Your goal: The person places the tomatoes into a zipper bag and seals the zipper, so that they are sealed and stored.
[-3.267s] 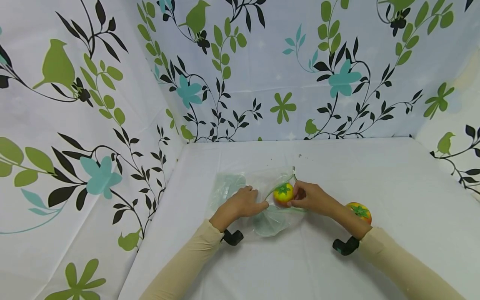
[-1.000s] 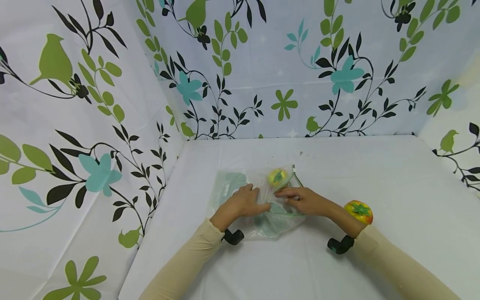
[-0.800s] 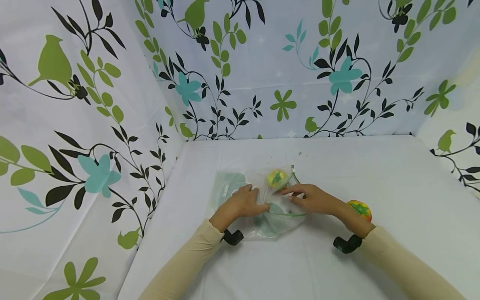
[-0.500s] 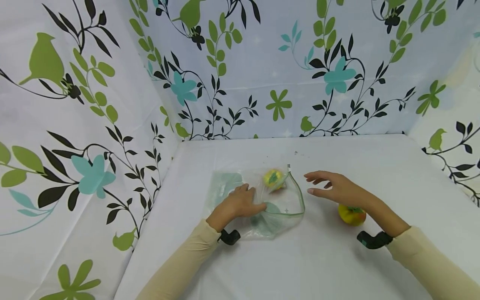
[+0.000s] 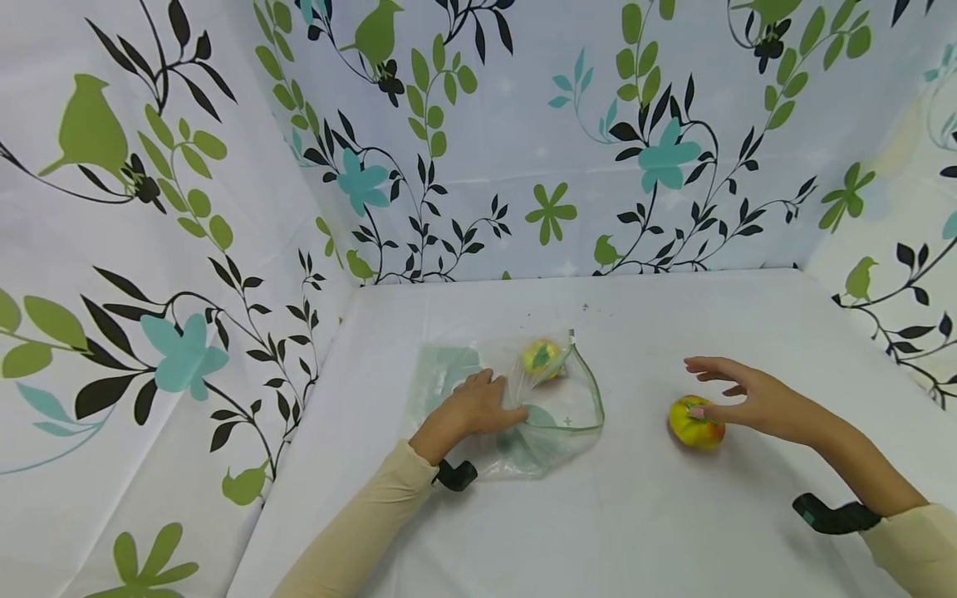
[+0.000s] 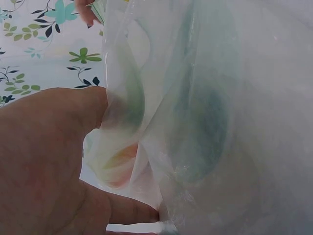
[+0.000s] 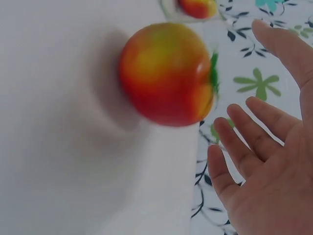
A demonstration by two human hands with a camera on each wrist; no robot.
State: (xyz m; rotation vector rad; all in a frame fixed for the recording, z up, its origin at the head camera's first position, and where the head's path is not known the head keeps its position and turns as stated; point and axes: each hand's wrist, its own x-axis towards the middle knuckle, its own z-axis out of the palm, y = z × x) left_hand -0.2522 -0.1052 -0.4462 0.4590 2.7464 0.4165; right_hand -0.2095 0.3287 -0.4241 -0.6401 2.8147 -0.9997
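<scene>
A clear plastic zip bag with a green-edged mouth lies on the white table, its mouth gaping toward the right. Inside it, near the far edge, is a yellow and red tomato with a green leafy top. My left hand grips the bag's upper film, thumb close to the mouth; the plastic hides some fingertips in the left wrist view. A second tomato stands on the table to the right of the bag. Over its right side hovers my right hand, fingers spread and holding nothing; in the right wrist view they are apart from that tomato.
The white tabletop surrounds the bag and the tomato. Patterned cloth with leaves and birds hangs behind and at both sides. Each wrist wears a black camera mount.
The first tomato has gone deeper into the bag. My right hand has let it go, left the bag's mouth and moved right to the second tomato. My left hand has stayed on the bag.
</scene>
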